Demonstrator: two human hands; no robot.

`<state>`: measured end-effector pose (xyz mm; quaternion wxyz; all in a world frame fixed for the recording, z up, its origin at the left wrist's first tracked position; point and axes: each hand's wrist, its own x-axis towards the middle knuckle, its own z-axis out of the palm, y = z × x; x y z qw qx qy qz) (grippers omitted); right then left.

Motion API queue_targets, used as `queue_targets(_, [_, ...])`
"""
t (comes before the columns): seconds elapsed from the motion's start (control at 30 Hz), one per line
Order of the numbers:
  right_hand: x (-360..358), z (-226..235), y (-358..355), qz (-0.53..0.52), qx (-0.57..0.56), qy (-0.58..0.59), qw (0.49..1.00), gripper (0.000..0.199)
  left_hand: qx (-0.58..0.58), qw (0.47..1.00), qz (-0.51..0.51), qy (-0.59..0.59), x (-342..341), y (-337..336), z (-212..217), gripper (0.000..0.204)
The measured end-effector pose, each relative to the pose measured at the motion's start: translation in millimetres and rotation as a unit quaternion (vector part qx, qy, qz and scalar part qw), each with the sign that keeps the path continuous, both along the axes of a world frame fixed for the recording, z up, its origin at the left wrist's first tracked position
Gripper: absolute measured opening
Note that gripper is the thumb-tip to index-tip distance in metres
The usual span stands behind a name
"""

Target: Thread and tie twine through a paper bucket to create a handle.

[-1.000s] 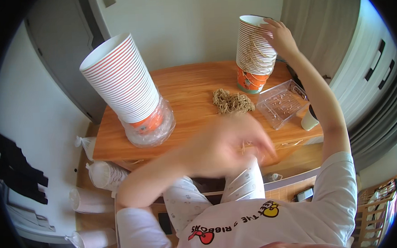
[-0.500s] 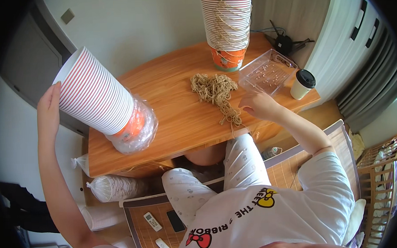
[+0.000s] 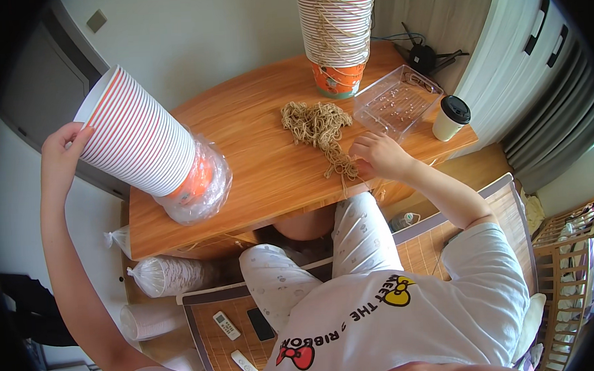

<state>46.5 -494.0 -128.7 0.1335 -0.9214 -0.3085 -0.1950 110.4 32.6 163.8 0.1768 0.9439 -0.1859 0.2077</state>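
A tall stack of white paper buckets (image 3: pixel 140 133) with red rim lines leans to the left at the table's left end. Its lower end, orange-printed, sits in a crumpled clear plastic bag (image 3: pixel 219 179). My left hand (image 3: pixel 66 144) pinches the rim of the uppermost bucket, thumb and fingers closed over its edge. Near the table's front edge, my right hand (image 3: pixel 381 155) has its fingers curled in at the lower end of a tangled pile of tan cord (image 3: pixel 315 127). Its fingertips touch the strands, partly hidden by the hand.
A second bucket stack (image 3: pixel 336 29), draped with cord loops, stands at the back. Right of it are a clear plastic tray (image 3: pixel 400 103) with small bits, a lidded paper cup (image 3: pixel 451 118) and a black router (image 3: pixel 423 58). Bagged buckets (image 3: pixel 174 276) lie on the floor at left.
My left hand has shifted along the rim and gripped it more firmly. My right hand has moved slightly toward the cord, its fingers now against the strands. The view has tilted a little.
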Motion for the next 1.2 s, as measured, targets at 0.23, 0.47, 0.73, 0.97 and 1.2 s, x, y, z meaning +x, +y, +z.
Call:
queue_targets(0.23, [17.6,-3.8,-0.1,0.026,-0.045,-0.019,0.998,0.015,-0.009,0.998,0.047,-0.034,-4.8,-7.2,3.2,0.021])
queue_targets(0.47, [39.8,-2.7,12.4,-0.002,-0.063,0.051,0.997,0.009,0.064,0.964,0.042,-0.253,-13.7,4.0,20.8,0.019])
queue_targets(0.73, [42.3,1.6,25.3,-0.056,-0.027,0.079,0.995,0.01,0.221,0.846,-0.097,-0.476,-122.2,-29.3,22.3,0.013])
queue_targets(0.97, [40.5,-4.8,14.8,-0.055,-0.056,0.108,0.991,0.007,-0.023,0.944,-0.276,-0.179,-157.9,-122.6,-92.0,0.03])
queue_targets(1.2, [44.0,-8.1,20.8,-0.129,-0.072,0.111,0.983,0.014,-0.23,0.936,-0.263,0.038,-132.1,-144.8,-190.6,0.019])
